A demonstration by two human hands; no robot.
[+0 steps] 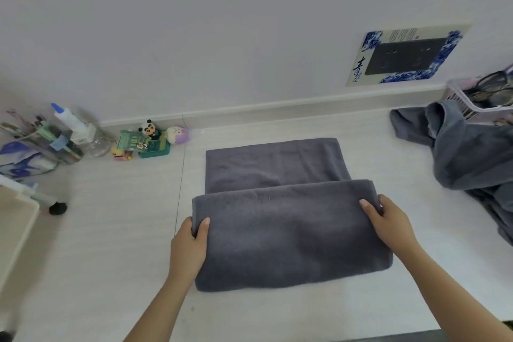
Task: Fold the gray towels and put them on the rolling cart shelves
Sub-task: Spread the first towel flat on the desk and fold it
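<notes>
Gray towel [288, 233] laid at desk [111, 230] middle, near half folded over. Left side pinched by left hand [190, 244], right side by right hand [391, 226].

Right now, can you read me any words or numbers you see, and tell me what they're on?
"青": big dark brush character on the blue-and-white wall poster.
Small columns of print on the poster's top: too small to read.
Pale marks on the green card by the panda toy: too blurred.
Gray towel: no writing.
</notes>
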